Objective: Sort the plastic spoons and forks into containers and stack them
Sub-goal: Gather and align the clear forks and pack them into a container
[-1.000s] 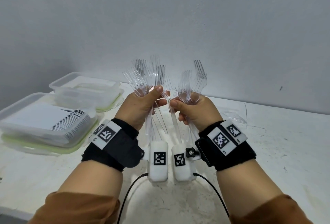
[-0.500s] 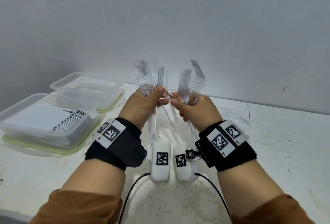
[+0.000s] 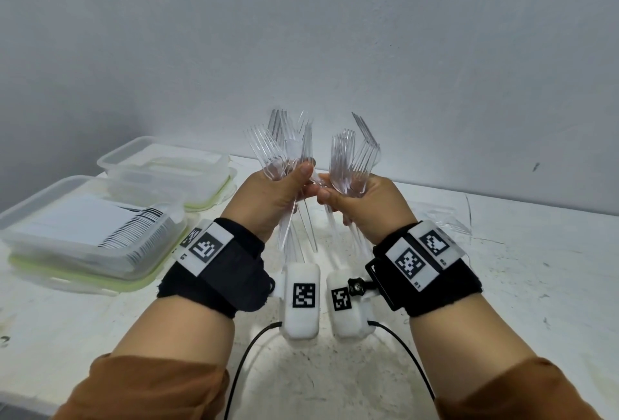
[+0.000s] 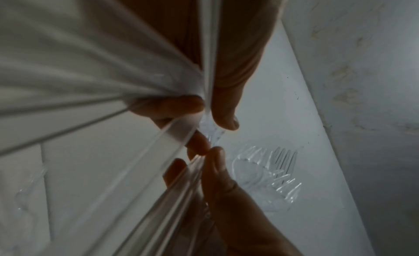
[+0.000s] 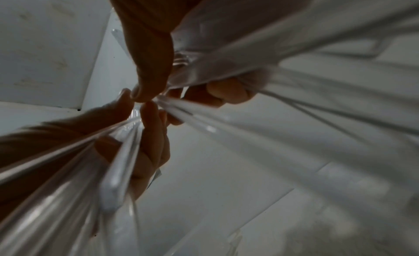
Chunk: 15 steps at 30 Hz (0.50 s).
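Left hand (image 3: 268,198) and right hand (image 3: 365,205) each clutch clear forks (image 3: 351,161).

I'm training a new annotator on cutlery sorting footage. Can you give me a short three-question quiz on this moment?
1. True or false: both hands hold bunches of clear forks with the tines up.
2. Where do the containers stand: A) on the person's left, B) on the right, C) behind the hands?
3. What lies loose on the table to the right?

Key:
1. True: left hand and right hand each grip forks.
2. A: containers.
3. More clear cutlery on the table.
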Each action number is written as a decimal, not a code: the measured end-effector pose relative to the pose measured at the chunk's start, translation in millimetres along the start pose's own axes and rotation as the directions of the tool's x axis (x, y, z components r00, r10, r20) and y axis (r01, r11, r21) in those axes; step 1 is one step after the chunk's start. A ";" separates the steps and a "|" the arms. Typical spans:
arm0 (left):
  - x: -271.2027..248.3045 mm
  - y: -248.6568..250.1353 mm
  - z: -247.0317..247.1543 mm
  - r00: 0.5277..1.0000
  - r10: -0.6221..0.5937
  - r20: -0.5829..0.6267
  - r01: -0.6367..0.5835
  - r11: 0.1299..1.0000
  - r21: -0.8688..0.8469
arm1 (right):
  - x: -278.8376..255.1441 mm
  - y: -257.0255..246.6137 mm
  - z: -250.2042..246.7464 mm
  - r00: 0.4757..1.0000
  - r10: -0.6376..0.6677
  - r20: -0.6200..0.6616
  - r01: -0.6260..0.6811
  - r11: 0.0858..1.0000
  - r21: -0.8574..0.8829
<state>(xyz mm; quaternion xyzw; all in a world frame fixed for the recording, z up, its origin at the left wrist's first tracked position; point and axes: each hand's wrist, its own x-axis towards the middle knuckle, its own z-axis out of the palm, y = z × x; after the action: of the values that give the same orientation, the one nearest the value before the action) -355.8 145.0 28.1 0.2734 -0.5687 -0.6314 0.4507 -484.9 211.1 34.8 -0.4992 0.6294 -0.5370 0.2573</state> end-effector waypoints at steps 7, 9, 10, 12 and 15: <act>-0.1 1.0 2.3 0.999 0.007 0.032 -0.006 0.999 -0.048 | 0.6 -0.4 0.2 0.998 0.015 0.053 -0.017 0.999 0.038; -1.1 1.6 3.3 1.000 -0.002 0.012 0.003 0.999 -0.051 | 0.1 0.5 0.6 0.998 0.021 0.055 -0.023 0.999 0.045; -1.8 2.1 4.0 1.000 -0.011 0.000 0.011 0.999 -0.051 | 0.2 0.6 0.1 0.998 0.023 0.050 -0.026 0.998 0.061; -2.6 2.5 5.5 0.999 -0.030 -0.028 0.028 0.997 -0.069 | 0.7 0.9 -2.1 0.999 0.028 0.031 -0.032 0.993 0.112; -1.5 3.8 5.6 0.998 -0.045 -0.053 0.039 0.994 -0.104 | 2.9 2.4 -7.6 0.999 0.041 -0.017 -0.039 0.993 0.114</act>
<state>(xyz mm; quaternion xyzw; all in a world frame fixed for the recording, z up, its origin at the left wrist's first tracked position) -358.9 149.1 32.7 0.2789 -0.5170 -0.6615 0.4663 -493.4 211.5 35.4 -0.4658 0.6104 -0.5713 0.2900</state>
